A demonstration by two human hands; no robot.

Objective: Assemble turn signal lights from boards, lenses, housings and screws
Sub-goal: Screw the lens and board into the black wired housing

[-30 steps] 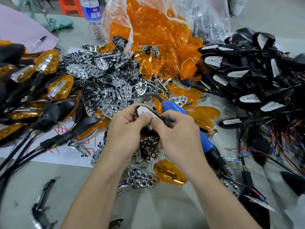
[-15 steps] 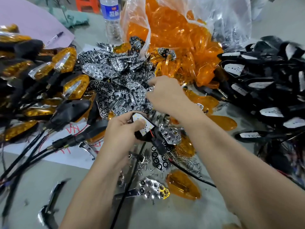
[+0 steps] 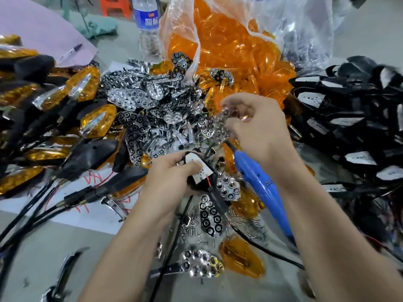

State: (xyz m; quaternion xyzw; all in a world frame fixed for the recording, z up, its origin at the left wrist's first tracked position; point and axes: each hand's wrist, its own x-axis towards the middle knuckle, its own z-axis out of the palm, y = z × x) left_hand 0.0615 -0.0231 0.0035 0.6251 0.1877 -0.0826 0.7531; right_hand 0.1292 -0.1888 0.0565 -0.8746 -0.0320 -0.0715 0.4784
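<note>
A: At mid-worktop, what's the left hand got?
B: Fingers curled round a black housing, thumb on its white board, board facing up.
A: And the right hand?
B: Just above the chrome reflector pile, fingers pinching one reflector. It's blurry tho. Blue screwdriver lies under that wrist, w/ the orange lens bag behind.

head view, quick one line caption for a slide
Left hand grips a black plastic housing with white LED board; right hand pinches a chrome honeycomb reflector over the pile.
</note>
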